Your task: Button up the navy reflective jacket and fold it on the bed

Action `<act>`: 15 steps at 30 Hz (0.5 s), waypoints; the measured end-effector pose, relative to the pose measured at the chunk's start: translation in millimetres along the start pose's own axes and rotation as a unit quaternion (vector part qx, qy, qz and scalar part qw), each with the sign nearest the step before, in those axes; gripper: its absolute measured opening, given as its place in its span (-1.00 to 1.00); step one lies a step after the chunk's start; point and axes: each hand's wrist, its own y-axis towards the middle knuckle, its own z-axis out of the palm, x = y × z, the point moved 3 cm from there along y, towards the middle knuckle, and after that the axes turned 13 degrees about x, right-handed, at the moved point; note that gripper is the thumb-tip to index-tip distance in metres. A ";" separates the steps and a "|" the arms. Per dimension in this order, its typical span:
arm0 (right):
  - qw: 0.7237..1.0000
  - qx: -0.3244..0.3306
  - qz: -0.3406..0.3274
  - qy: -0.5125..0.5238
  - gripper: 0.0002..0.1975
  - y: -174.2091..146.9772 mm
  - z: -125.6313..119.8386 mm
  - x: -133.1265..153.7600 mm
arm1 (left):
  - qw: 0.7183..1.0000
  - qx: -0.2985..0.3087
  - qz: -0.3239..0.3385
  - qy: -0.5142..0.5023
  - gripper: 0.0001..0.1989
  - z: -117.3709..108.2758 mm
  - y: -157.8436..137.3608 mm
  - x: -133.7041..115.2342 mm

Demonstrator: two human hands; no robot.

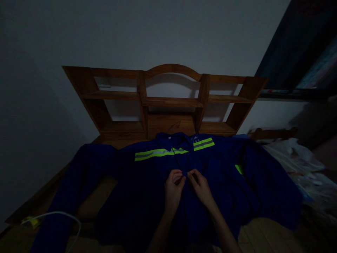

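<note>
A dark blue work jacket [147, 186] with yellow-green reflective stripes lies spread out, its collar at the far side and its sleeves out to both sides. At the middle of its front edge, my left hand [174, 186] pinches the fabric between thumb and fingers. Close beside it on the right, my right hand [198, 184] pinches the front edge too. The fingertips of both hands nearly meet below the collar. Whether a button lies between them is too dark to make out.
Behind the jacket stands a wooden shelf unit [172, 102] with an arched top, against a pale wall. White plastic bags [297, 154] lie at the right. A white cable [61, 213] crosses the left sleeve. Bare wooden boards [259, 233] show at the lower right.
</note>
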 end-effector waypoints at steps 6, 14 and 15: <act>1.000 -0.012 -0.013 0.010 -0.76 -0.5 0.2 3.3 | 1.000 0.008 0.000 -0.004 -0.82 1.8 -1.4 -4.6; 0.999 -0.011 -0.023 0.022 -0.76 0.5 -1.7 2.7 | 0.996 -0.031 -0.017 0.078 -0.84 1.5 0.7 3.7; 0.999 -0.011 -0.022 0.026 -0.76 0.5 -0.2 3.2 | 0.995 -0.032 -0.017 0.092 -0.84 3.5 0.1 4.1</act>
